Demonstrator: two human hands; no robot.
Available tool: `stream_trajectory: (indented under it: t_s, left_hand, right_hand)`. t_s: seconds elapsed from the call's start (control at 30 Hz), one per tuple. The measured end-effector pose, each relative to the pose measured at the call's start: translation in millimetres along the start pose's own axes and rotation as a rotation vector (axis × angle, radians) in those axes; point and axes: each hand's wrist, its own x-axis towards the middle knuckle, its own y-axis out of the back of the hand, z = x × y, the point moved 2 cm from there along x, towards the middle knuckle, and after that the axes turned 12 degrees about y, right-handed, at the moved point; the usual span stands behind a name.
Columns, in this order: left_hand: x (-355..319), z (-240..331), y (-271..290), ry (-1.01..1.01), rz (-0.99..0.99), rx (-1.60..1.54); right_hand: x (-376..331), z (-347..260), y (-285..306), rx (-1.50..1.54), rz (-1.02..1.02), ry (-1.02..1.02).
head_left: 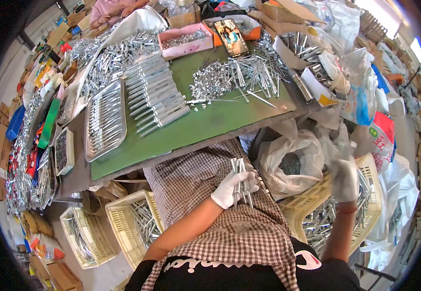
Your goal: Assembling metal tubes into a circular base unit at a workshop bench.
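My left hand (234,186), in a white glove, is closed around several silver metal rods (242,180) above my checked apron (225,233). My right hand (344,179), also gloved, is smeared by motion over the cream crate (376,194) at the right. Loose metal rods (323,225) fill that crate. Whether the right hand holds anything cannot be made out. On the green board (171,138) ahead, a row of long silver rods (155,94) lies side by side. Pointed metal pins (106,123) line a metal tray (88,150) to its left.
Small nuts (211,80) and thin pins (264,72) are heaped on the board, near a phone (231,38) and a pink box (185,49). Two crates (111,213) of rods stand below left. A plastic bag (312,145) hangs open between table and right crate. Someone's arms (116,10) show far left.
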Motion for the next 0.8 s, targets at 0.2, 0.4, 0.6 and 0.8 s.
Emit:
stream_trajectory:
  t_s: [0.2, 0.4, 0.6, 0.8]
  left_hand:
    - [-15.7, -5.0, 5.7, -0.043, -0.063, 0.210]
    - [-22.8, 3.6, 7.4, -0.168, 0.183, 0.123]
    - [-21.8, 4.9, 5.5, -0.227, 0.124, 0.038]
    - [-15.1, 2.6, 10.1, -0.236, -0.003, 0.023]
  right_hand:
    - [-13.6, -25.6, -202.4, -0.061, -0.533, -0.049]
    - [-15.5, -30.5, -232.5, 0.000, -0.516, -0.142]
    - [-11.4, -29.7, -225.4, 0.073, -0.393, -0.109]
    - [-25.3, -23.9, -228.5, 0.032, -0.438, -0.122]
